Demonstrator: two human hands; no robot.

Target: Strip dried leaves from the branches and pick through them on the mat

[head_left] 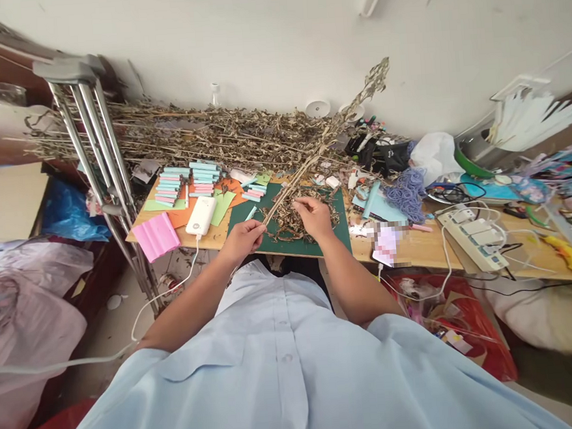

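Note:
My left hand point(243, 242) is closed around the lower end of a long dried plant stalk point(306, 164), which slants up to the right and ends in a leafy tip near the wall. To the right, my right hand point(314, 216) hovers over a pile of crumbled dry leaves point(286, 222). Its thumb and fingertips are pinched together; whatever lies between them is too small to make out. Under the pile is a green cutting mat point(337, 238) at the table's front edge. A small light-blue paper roll point(251, 213) rests on the mat near my left hand.
A heap of dried stalks point(202, 132) runs along the wall. Crutches point(91, 123) stand at the left. On the table are stacked paper rolls point(169, 187), a white power bank point(200, 216) with a cable, a phone point(385, 243), purple yarn point(406, 193) and a power strip point(474, 237).

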